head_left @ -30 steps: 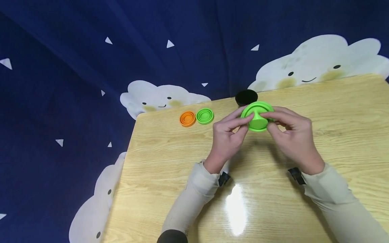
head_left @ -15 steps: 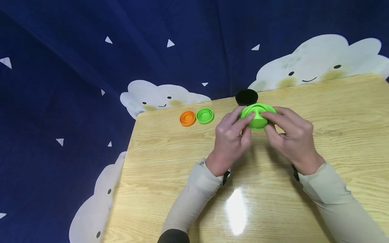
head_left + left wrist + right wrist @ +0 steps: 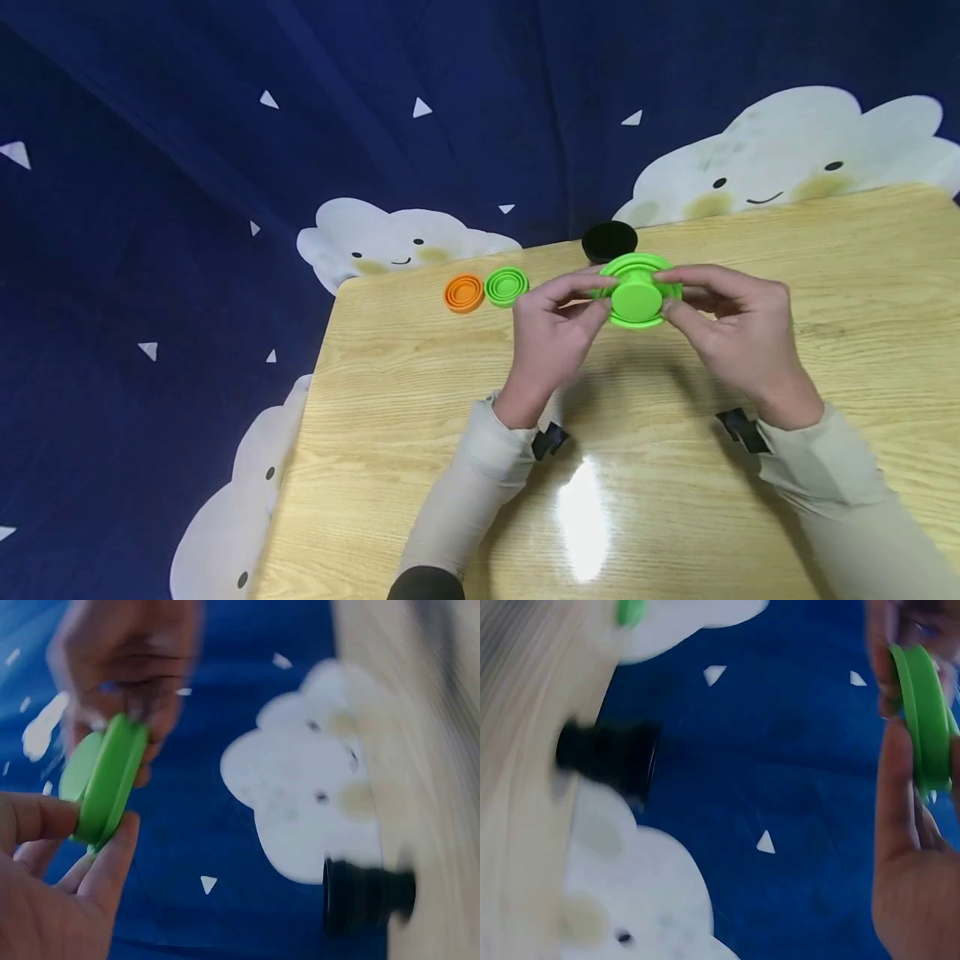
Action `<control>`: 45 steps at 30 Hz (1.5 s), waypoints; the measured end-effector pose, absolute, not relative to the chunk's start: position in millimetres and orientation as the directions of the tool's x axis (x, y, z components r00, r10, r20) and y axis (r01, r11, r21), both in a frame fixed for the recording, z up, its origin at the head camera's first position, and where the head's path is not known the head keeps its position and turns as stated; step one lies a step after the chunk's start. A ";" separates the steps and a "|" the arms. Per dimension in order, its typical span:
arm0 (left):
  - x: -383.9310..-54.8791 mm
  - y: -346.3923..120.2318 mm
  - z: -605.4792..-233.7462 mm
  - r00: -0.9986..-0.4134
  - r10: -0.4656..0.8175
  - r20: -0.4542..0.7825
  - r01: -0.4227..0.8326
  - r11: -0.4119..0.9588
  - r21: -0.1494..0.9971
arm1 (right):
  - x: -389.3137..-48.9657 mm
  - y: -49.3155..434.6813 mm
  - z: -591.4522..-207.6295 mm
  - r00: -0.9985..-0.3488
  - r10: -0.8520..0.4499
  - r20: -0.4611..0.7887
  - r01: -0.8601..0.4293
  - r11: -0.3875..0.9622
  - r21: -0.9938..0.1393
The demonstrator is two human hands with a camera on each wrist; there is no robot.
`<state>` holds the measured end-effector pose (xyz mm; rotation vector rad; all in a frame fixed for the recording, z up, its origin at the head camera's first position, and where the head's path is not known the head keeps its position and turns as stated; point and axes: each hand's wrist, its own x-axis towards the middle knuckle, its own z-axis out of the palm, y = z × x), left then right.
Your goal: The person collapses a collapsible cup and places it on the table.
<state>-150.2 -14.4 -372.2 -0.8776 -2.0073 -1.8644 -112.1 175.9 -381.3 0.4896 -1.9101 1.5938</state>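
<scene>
Both hands hold a green collapsible cup (image 3: 636, 303) above the table, its flat round base turned towards the head camera. My left hand (image 3: 553, 333) pinches its left side between fingers and thumb, while my right hand (image 3: 744, 337) pinches the right side. In the left wrist view the green cup (image 3: 112, 780) appears edge-on as a squat ring with the base standing out slightly. Its rim band shows in the right wrist view, where fingers lie on both faces of the green cup (image 3: 928, 720). The cup's inside is hidden from the head camera.
Behind the hands a black cup (image 3: 609, 242), extended to full height, stands near the table's back edge. To the left, an orange collapsed cup (image 3: 463, 293) and another green collapsed cup (image 3: 506, 287) lie side by side. A blue cloud-print curtain (image 3: 450, 150) hangs behind the wooden table (image 3: 390, 400).
The held cup first tips, then its base swings round to face the head camera. Thumbs and fingers shift from its middle out to its sides, and the hands move slightly apart.
</scene>
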 end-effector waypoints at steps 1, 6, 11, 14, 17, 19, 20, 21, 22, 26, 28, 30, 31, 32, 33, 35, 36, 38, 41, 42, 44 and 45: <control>-151.1 -15.7 -370.7 -0.836 0.239 0.494 0.483 -0.108 0.869 | -111.5 178.8 -379.5 -0.804 0.090 0.588 -0.582 0.086 -0.809; -154.8 -21.4 -365.8 -0.936 0.280 0.215 0.111 -0.344 0.932 | -112.0 190.6 -376.2 -0.935 0.017 0.355 -0.343 -0.311 -0.887; -155.2 -22.9 -367.0 -0.946 0.284 0.157 0.061 -0.319 0.946 | -113.4 192.6 -378.3 -0.965 -0.021 0.261 -0.249 -0.227 -0.941; -155.4 -22.5 -367.7 -0.948 0.273 0.164 0.079 -0.298 0.951 | -114.1 190.4 -379.7 -0.966 -0.001 0.259 -0.255 -0.168 -0.952; -155.7 -22.5 -368.7 -0.948 0.273 0.165 0.085 -0.282 0.955 | -114.0 188.9 -380.7 -0.958 0.015 0.286 -0.285 -0.131 -0.949; -155.9 -23.0 -369.5 -0.948 0.276 0.160 0.082 -0.275 0.958 | -114.3 188.0 -381.1 -0.951 0.021 0.309 -0.309 -0.124 -0.943; -156.1 -23.3 -370.0 -0.947 0.278 0.158 0.080 -0.273 0.959 | -114.3 187.8 -381.2 -0.946 0.023 0.324 -0.324 -0.117 -0.939; -156.2 -23.6 -370.4 -0.948 0.281 0.153 0.075 -0.271 0.960 | -114.4 187.8 -381.3 -0.941 0.025 0.338 -0.339 -0.113 -0.934; -156.3 -24.1 -370.9 -0.948 0.284 0.146 0.067 -0.270 0.960 | -114.5 187.6 -381.3 -0.936 0.028 0.352 -0.353 -0.112 -0.929; -156.7 -26.3 -372.3 -0.947 0.307 0.096 -0.001 -0.301 0.954 | -115.1 187.5 -380.6 -0.913 0.054 0.405 -0.408 -0.093 -0.908; -157.5 -27.1 -373.0 -0.944 0.326 0.055 -0.057 -0.325 0.944 | -115.0 187.7 -380.2 -0.904 0.065 0.422 -0.426 -0.083 -0.901; -158.9 -27.2 -373.9 -0.936 0.353 0.005 -0.119 -0.327 0.937 | -114.6 187.9 -379.8 -0.899 0.069 0.432 -0.437 -0.076 -0.896; -159.6 -27.2 -374.6 -0.929 0.370 -0.023 -0.151 -0.319 0.936 | -114.6 187.9 -379.7 -0.896 0.068 0.438 -0.443 -0.071 -0.894; -160.3 -27.1 -375.6 -0.921 0.387 -0.049 -0.180 -0.309 0.934 | -114.5 187.9 -379.8 -0.894 0.066 0.442 -0.446 -0.076 -0.892; -160.9 -26.9 -376.4 -0.911 0.406 -0.072 -0.204 -0.293 0.934 | -114.4 187.8 -379.8 -0.892 0.064 0.447 -0.451 -0.077 -0.889; -161.4 -26.6 -378.0 -0.892 0.438 -0.108 -0.244 -0.267 0.932 | -114.5 187.6 -380.2 -0.888 0.063 0.456 -0.460 -0.088 -0.884; -161.5 -26.5 -378.7 -0.885 0.450 -0.118 -0.257 -0.261 0.930 | -114.7 187.5 -380.4 -0.885 0.064 0.461 -0.465 -0.092 -0.881; -161.7 -26.3 -380.0 -0.878 0.465 -0.118 -0.265 -0.265 0.927 | -115.6 187.3 -381.5 -0.880 0.066 0.470 -0.474 -0.110 -0.873; -161.7 -26.3 -379.9 -0.878 0.467 -0.108 -0.262 -0.279 0.924 | -117.5 187.1 -383.1 -0.873 0.071 0.483 -0.488 -0.146 -0.860; -161.7 -26.2 -379.9 -0.880 0.464 -0.102 -0.256 -0.282 0.925 | -117.7 187.0 -383.4 -0.872 0.072 0.484 -0.490 -0.155 -0.858; -161.2 -26.0 -379.9 -0.889 0.450 -0.086 -0.236 -0.289 0.928 | -118.4 186.3 -384.2 -0.870 0.069 0.488 -0.492 -0.174 -0.853; -161.1 -25.9 -380.2 -0.895 0.440 -0.078 -0.225 -0.294 0.929 | -118.5 186.0 -384.3 -0.869 0.066 0.490 -0.494 -0.172 -0.852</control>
